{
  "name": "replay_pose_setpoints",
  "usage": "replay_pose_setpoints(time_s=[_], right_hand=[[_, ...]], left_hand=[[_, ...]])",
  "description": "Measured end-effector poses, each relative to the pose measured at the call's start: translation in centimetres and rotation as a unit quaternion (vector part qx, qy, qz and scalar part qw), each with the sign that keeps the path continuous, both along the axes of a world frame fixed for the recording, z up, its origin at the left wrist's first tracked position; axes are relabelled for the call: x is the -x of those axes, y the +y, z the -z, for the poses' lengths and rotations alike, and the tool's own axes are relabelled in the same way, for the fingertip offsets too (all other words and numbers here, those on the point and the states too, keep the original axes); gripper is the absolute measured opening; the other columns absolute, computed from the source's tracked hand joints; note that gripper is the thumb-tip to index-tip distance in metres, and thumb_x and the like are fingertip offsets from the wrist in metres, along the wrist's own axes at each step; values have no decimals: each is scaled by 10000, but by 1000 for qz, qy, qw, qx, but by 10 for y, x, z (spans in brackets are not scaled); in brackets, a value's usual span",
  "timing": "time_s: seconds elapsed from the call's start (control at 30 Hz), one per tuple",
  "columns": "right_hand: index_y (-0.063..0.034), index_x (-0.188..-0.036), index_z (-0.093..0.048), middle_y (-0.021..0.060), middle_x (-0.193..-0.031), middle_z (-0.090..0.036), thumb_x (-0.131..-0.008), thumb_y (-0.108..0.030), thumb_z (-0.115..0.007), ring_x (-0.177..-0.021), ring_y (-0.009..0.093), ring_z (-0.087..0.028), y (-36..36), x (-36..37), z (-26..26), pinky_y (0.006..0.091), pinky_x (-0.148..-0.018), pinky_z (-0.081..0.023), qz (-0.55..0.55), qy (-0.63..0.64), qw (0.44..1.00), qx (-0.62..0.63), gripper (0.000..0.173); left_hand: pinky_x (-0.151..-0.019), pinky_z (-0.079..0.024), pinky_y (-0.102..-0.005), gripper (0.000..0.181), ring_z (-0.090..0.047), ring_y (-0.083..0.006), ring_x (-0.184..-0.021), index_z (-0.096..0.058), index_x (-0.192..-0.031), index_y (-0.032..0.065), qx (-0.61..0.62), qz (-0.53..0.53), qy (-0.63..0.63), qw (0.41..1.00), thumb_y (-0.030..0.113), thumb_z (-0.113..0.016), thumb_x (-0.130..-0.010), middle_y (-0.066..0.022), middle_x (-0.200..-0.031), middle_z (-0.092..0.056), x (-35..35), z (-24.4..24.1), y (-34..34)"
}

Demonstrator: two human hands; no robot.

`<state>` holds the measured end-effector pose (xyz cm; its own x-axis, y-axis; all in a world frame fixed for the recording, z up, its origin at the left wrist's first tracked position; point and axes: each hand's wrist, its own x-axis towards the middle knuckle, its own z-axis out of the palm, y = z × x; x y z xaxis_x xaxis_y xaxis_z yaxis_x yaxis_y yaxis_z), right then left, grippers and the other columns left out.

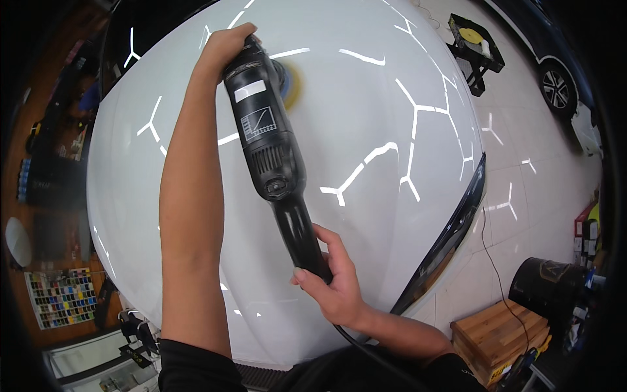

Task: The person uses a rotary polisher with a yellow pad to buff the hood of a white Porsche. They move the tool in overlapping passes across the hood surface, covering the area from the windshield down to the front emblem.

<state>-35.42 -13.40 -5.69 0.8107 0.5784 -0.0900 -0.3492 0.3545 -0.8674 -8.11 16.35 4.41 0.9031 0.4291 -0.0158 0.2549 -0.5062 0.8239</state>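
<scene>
A black electric car polisher [267,132] lies along the middle of the view, over a glossy white car hood [362,147]. My left hand [228,46] grips the polisher's head at its far end. Around the end of its rear handle curl the fingers and thumb of my right hand [335,284]. A round yellow pad [295,85] with a blue backing rests against the hood at the polisher's right side; its edge looks blurred. The power cord [350,338] runs from the handle down past my right forearm. Bright lamp reflections cross the hood.
A dark headlight [441,245] edges the hood at right. Beyond stand a black cart [475,44] with a yellow pad and a dark car [556,85]. A wooden box [499,338] and a black drum [543,281] are at lower right. A color sample chart [61,296] is at lower left.
</scene>
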Motion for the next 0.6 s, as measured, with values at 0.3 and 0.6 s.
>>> replay_pose_setpoints(time_s=[0.3,0.6], right_hand=[[-3,-1502,-364,83,-879,-674,-956,-144,-676,-754,92,-592,1,-7,-1,264,-718,-465,-61,-37,997,32,644],[-12,-1499,-374,56,-858,-668,-928,-82,-683,-727,70,-570,-22,8,-2,247,-692,-452,-62,-6,996,61,653]], left_hand=[[-696,-558,-328,377,-669,-197,-650,-753,-972,-17,90,-94,2,991,338,-629,-937,-108,-823,-727,49,13,71],[-780,-578,-344,374,-722,-221,-809,-724,-1063,-28,12,-54,-30,998,310,-571,-1008,-139,-915,-746,67,21,50]])
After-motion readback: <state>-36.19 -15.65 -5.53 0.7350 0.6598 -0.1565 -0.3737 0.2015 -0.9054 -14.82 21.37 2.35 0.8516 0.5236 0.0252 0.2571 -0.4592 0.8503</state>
